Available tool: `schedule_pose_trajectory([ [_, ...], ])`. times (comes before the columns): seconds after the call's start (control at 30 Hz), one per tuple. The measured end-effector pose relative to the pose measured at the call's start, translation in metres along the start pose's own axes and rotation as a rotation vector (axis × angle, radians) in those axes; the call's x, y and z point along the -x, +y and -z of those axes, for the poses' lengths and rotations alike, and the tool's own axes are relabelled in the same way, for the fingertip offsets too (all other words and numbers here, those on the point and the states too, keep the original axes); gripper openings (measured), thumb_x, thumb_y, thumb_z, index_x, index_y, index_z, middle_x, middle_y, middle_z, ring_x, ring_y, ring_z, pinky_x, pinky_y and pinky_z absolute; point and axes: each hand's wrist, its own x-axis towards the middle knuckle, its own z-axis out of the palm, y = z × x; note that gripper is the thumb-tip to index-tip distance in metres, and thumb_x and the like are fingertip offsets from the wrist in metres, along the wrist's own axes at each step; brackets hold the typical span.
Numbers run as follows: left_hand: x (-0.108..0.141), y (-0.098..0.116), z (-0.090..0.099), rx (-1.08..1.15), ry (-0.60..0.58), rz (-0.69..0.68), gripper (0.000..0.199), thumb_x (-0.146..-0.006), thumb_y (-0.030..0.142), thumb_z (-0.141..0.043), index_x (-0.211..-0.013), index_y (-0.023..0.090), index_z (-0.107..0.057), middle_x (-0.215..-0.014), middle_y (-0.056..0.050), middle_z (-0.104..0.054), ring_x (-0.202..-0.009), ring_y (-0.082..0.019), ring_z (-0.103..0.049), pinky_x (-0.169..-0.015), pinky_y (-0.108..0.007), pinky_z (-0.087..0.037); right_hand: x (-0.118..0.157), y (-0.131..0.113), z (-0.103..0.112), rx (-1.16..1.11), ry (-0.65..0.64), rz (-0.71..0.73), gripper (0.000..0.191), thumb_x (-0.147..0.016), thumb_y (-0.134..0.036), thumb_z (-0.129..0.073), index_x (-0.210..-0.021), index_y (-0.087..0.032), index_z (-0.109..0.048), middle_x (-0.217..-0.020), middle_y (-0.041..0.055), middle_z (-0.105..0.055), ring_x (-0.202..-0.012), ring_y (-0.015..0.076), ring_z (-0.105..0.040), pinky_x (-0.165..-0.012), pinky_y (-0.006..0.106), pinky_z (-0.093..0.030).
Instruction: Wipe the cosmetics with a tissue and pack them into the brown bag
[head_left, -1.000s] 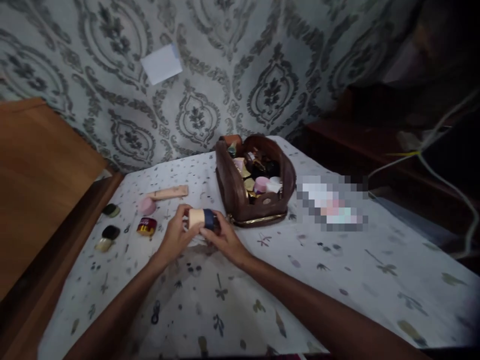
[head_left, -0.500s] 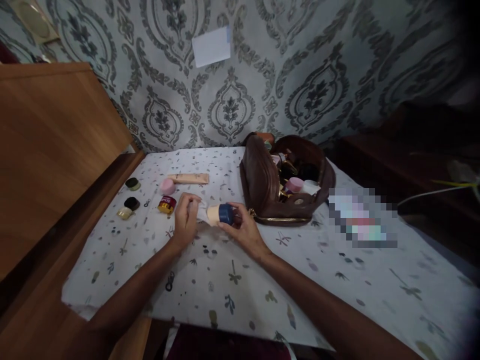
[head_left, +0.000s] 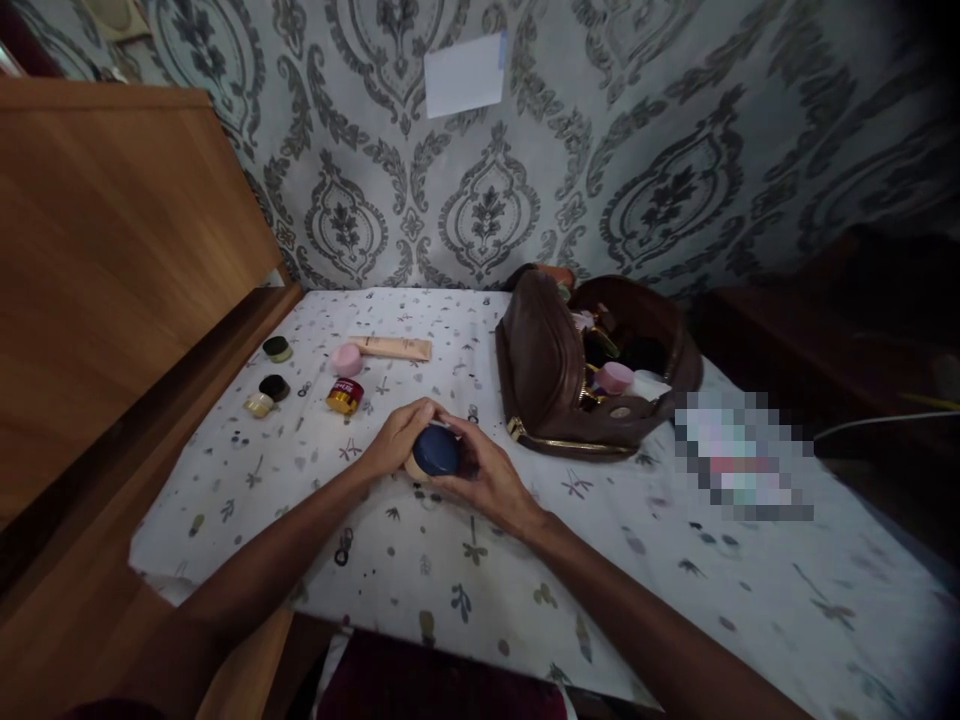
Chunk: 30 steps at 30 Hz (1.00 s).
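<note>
A jar with a dark blue lid and a cream body [head_left: 436,451] is held above the patterned cloth, its lid turned up toward the camera. My left hand [head_left: 401,435] wraps round its left and far side. On the right, my right hand [head_left: 491,470] has its thumb and fingers round the jar. Left of the hands stand a red and gold jar [head_left: 345,395], a pink-lidded jar [head_left: 346,360] and a beige tube [head_left: 394,348]. The white cloth seen in the earlier frame is not visible between the hands.
An open brown bag [head_left: 544,365] full of cosmetics stands at the right back. Small dark-lidded jars [head_left: 277,349] sit at the far left. A pixelated item [head_left: 739,455] lies right of the bag. A wooden panel [head_left: 127,190] rises at left, a patterned wall behind.
The jar has tipped from sideways to lid facing the camera and sits slightly lower. My left hand has come in closer around it. The whole view has shifted a little.
</note>
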Motion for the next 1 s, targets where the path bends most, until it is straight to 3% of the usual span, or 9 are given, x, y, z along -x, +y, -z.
schedule_pose_trajectory([
  [0.17,0.003,-0.002,-0.002,0.109,0.061,0.007,0.055,-0.09,0.066,-0.043,-0.1,0.015,-0.064,-0.096,-0.007,-0.067,-0.094,-0.022,-0.062,-0.087,-0.032,-0.047,0.004,0.005,-0.006,-0.011,0.127,-0.161,0.076,-0.069,-0.042,-0.083,-0.131,-0.023,-0.045,-0.112,0.009,-0.064,-0.096,0.025,-0.065,-0.086,0.042,-0.054],
  [0.3,0.005,0.002,0.0,0.121,0.043,-0.057,0.055,-0.076,0.063,-0.067,-0.106,0.016,-0.064,-0.104,-0.008,-0.067,-0.104,-0.025,-0.061,-0.094,-0.034,-0.046,0.004,0.007,-0.007,-0.082,0.225,-0.173,0.076,-0.065,-0.049,-0.084,-0.127,-0.022,-0.047,-0.116,0.0105,-0.059,-0.099,0.0249,-0.064,-0.084,0.041,-0.056],
  [0.47,0.004,0.005,0.002,0.061,-0.009,-0.01,0.045,-0.077,0.046,-0.073,-0.111,0.017,-0.064,-0.11,-0.008,-0.066,-0.107,-0.025,-0.061,-0.096,-0.034,-0.045,0.0,0.005,-0.006,-0.145,0.267,-0.173,0.053,-0.061,-0.055,-0.084,-0.098,-0.021,-0.064,-0.113,0.0084,-0.054,-0.094,0.0224,-0.064,-0.076,0.036,-0.059],
  [0.57,0.002,0.007,0.003,0.098,-0.024,0.048,0.043,-0.076,0.042,-0.074,-0.111,0.018,-0.064,-0.11,-0.008,-0.065,-0.109,-0.024,-0.06,-0.097,-0.034,-0.044,-0.002,0.003,-0.005,-0.165,0.275,-0.198,0.049,-0.059,-0.055,-0.085,-0.087,-0.02,-0.067,-0.11,0.0081,-0.053,-0.092,0.0221,-0.063,-0.073,0.035,-0.059],
  [0.77,0.002,0.011,0.009,0.18,-0.169,0.166,0.058,-0.066,0.041,-0.083,-0.116,0.019,-0.063,-0.115,-0.007,-0.061,-0.099,-0.022,-0.062,-0.083,-0.028,-0.048,0.0,0.001,-0.006,-0.178,0.28,-0.213,0.055,-0.058,-0.047,-0.087,-0.1,-0.023,-0.061,-0.106,0.0055,-0.057,-0.085,0.0202,-0.065,-0.073,0.036,-0.058],
  [0.83,0.002,0.011,0.01,0.17,-0.137,0.147,0.057,-0.067,0.041,-0.082,-0.116,0.02,-0.064,-0.113,-0.006,-0.061,-0.101,-0.022,-0.061,-0.085,-0.028,-0.048,0.001,0.001,-0.008,-0.224,0.284,-0.257,0.068,-0.057,-0.047,-0.088,-0.112,-0.024,-0.054,-0.107,0.0052,-0.059,-0.084,0.0196,-0.065,-0.074,0.036,-0.057],
  [0.93,0.003,0.012,0.008,0.181,-0.013,0.066,0.052,-0.07,0.043,-0.079,-0.113,0.019,-0.064,-0.108,-0.006,-0.062,-0.104,-0.023,-0.06,-0.09,-0.03,-0.047,0.0,-0.003,-0.009,-0.314,0.281,-0.298,0.085,-0.059,-0.047,-0.086,-0.13,-0.026,-0.044,-0.123,0.0096,-0.056,-0.095,0.0212,-0.065,-0.082,0.038,-0.057],
  [1.0,0.004,0.013,0.005,0.187,0.065,0.015,0.049,-0.07,0.043,-0.078,-0.11,0.017,-0.064,-0.106,-0.006,-0.063,-0.105,-0.023,-0.06,-0.091,-0.031,-0.047,-0.001,-0.007,-0.008,-0.377,0.194,-0.296,0.077,-0.065,-0.048,-0.082,-0.13,-0.024,-0.048,-0.127,0.0108,-0.056,-0.104,0.0232,-0.063,-0.089,0.04,-0.055],
])
